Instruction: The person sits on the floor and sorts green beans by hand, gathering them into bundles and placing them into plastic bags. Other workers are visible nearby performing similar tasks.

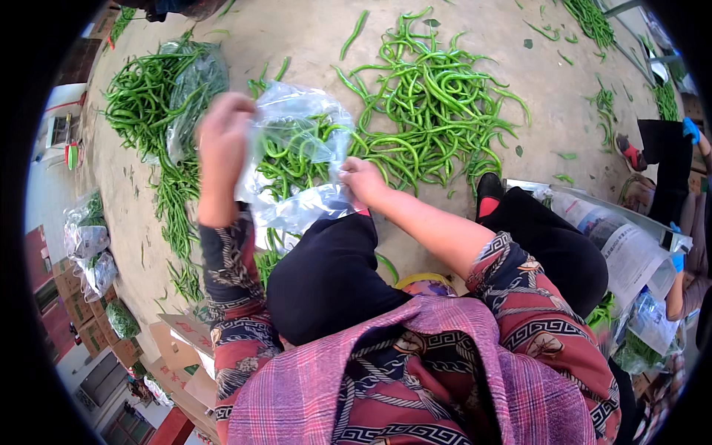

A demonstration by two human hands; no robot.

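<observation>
A clear plastic bag point(303, 208) lies spread before me, with long green chili peppers point(283, 167) showing inside and through it. My right hand point(361, 181) pinches its right edge between thumb and fingers. At the upper left edge of the bag is my left hand point(225, 139), blurred, its fingers curled onto the plastic. Just beyond the bag, a large loose heap of green chili peppers point(439, 105) covers the concrete floor. To the left sits another pile of peppers point(139, 105), partly under a clear plastic bag point(197, 94).
More peppers point(178, 206) trail along the floor left of my left arm. Cardboard boxes point(183, 345) stand at lower left, beside filled bags point(89, 239). On the right are a newspaper-covered metal frame point(623, 250) and another person's blue-gloved hand point(691, 130).
</observation>
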